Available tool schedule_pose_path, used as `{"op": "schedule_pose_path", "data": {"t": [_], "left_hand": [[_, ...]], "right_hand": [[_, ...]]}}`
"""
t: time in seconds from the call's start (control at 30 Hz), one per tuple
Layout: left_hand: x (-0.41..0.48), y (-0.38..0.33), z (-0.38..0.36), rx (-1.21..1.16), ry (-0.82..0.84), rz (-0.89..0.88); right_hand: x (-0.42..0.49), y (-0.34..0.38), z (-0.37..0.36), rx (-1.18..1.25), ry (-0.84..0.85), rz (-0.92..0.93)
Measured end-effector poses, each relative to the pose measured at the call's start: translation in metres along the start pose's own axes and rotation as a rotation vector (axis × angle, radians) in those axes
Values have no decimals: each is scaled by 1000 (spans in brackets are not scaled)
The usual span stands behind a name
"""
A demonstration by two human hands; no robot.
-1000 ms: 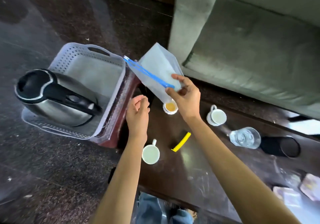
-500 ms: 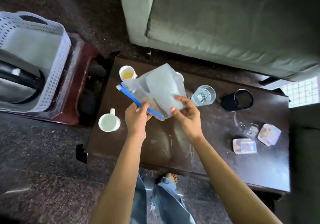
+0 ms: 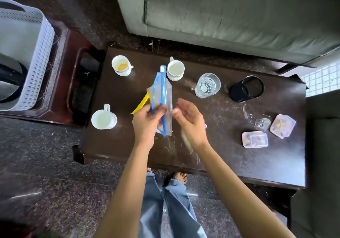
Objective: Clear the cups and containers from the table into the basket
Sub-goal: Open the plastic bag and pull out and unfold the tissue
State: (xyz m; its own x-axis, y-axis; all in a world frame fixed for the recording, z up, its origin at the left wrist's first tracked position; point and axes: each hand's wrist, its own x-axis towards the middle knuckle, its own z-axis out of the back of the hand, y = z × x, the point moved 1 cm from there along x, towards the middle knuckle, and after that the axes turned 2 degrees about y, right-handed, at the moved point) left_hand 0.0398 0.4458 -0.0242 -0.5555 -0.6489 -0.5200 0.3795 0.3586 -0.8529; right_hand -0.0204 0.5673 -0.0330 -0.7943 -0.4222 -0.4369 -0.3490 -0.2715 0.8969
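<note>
Passed zip bag (image 3: 161, 97) from right hand (image 3: 191, 121) to left hand (image 3: 147, 125) within the last second. Pinched it at the blue zipper edge between left thumb and fingers, edge-on above centre of the worktop (image 3: 220, 155). Let go with right hand: fingers loosely spread, holding nothing, just beside the bag. Swung back from the basket (image 3: 42, 53), now at upper-left edge of frame with a kettle (image 3: 9, 79) inside. Never dropped the bag in, so read as no progress on that item; probably sorting or closing it first.

Counted on worktop:
- 3 white cups (image 3: 121, 68), (image 3: 175, 70), (image 3: 103, 117), one with orange dregs
- 1 glass tumbler (image 3: 207, 85)
- 1 black cup (image 3: 247, 89)
- 2 lidded containers (image 3: 254, 139), (image 3: 282, 125)
- 1 yellow strip (image 3: 140, 103), partly behind left hand

Spotted something clear near the containers, could not identify. Judged seven items left to clear, bag aside.
</note>
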Motion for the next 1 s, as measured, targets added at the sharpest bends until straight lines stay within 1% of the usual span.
{"op": "schedule_pose_path", "data": {"t": [0.07,0.13,0.2,0.3,0.33,0.4,0.5,0.57,0.67,0.7,0.77,0.8,0.83,0.87,0.93,1.0], "left_hand": [[-1,-3,-6,-7,23,37],[-1,-6,-8,18,9,36],[-3,-10,-6,108,-29,-54],[-9,-16,-5,260,-33,-212],[-9,-15,-5,297,-41,-238],[-9,-11,-5,309,-61,-227],[-7,-3,-4,395,-121,-269],[-9,-2,-4,479,-161,-322],[-15,0,-9,555,-187,-351],[-17,2,-11,577,-182,-359],[-21,8,-15,613,-157,-378],[-23,10,-17,633,-144,-392],[-25,12,-19,656,-131,-416],[-27,15,-21,684,-113,-449],[-30,19,-25,753,-65,-516],[-33,21,-26,794,-31,-564]], "right_hand": [[0,8,-15,-11,50,53],[2,13,-22,-65,19,74],[4,16,-21,-35,-30,80],[3,15,-19,-26,-92,84],[3,14,-18,-55,-122,94],[1,12,-15,-140,-182,129],[3,5,-8,-401,-276,244],[2,-4,-6,-685,-337,338],[4,-7,-8,-1091,-451,367],[5,-5,-9,-1210,-444,336],[6,2,-9,-1325,-241,132],[7,-1,-8,-1320,-121,3],[8,-2,-7,-1255,-29,-124],[9,-2,-6,-1131,18,-202],[13,-1,-3,-846,76,-265],[17,-4,-3,-663,127,-317]]}}
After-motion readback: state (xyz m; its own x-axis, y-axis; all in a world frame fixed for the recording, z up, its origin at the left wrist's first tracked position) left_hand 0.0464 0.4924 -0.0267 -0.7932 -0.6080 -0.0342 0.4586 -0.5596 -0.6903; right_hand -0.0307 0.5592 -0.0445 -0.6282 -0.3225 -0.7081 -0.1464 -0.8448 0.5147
